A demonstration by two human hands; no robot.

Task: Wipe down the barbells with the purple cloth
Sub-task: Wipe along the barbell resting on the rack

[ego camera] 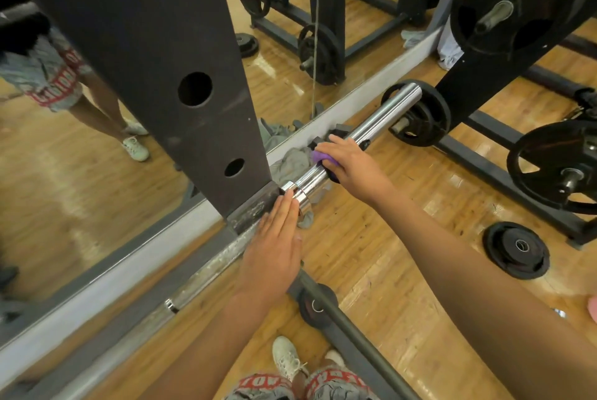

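A chrome barbell (pixel 378 123) runs diagonally from a dark rack upright out to the upper right, its bare sleeve shining. My right hand (pixel 350 165) wraps over the sleeve near its middle, pressing the purple cloth (pixel 321 158) against the metal; only a small fold of cloth shows under my fingers. My left hand (pixel 274 246) lies flat with straight fingers beside the barbell's collar (pixel 298 197), fingertips touching it where the bar meets the upright.
The dark steel rack upright (pixel 181 76) stands against a wall mirror (pixel 64 173). A grey rag (pixel 292 163) lies on the floor under the bar. Weight plates (pixel 515 249) sit on the wooden floor and on pegs (pixel 420 116) to the right. A black floor rail (pixel 352 338) crosses near my feet.
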